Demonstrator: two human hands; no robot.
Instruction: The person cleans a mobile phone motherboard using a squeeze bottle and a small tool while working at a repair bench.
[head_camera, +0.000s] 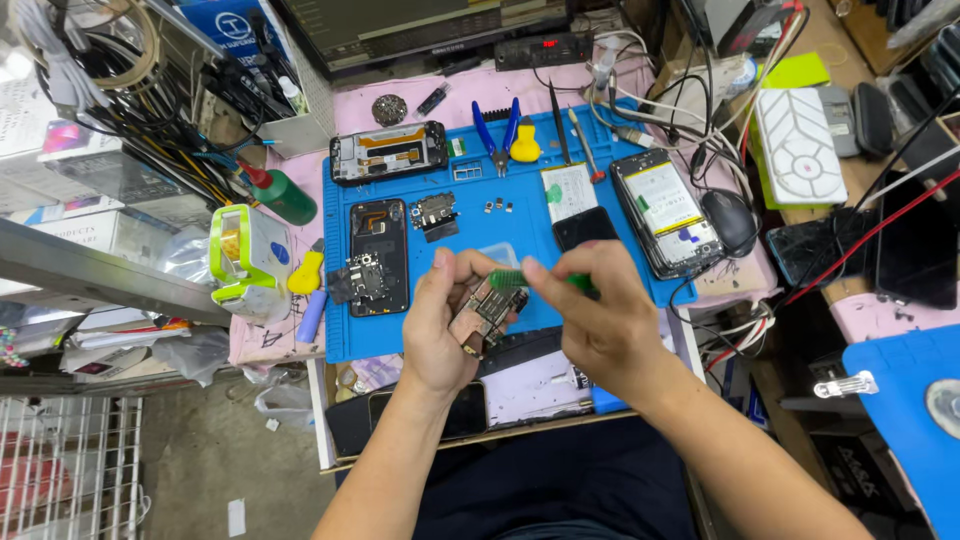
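My left hand grips a small phone circuit board over the front edge of the blue work mat. My right hand holds a green brush, its bristled head resting on the board's top. Both hands meet in the middle of the view, fingers closed on what they hold. Part of the board is hidden by my left thumb and fingers.
On the mat lie opened phones, a black back frame, a battery, blue pliers, tweezers and small screws. A green bottle, tape dispenser and tangled cables sit left; a mouse sits right.
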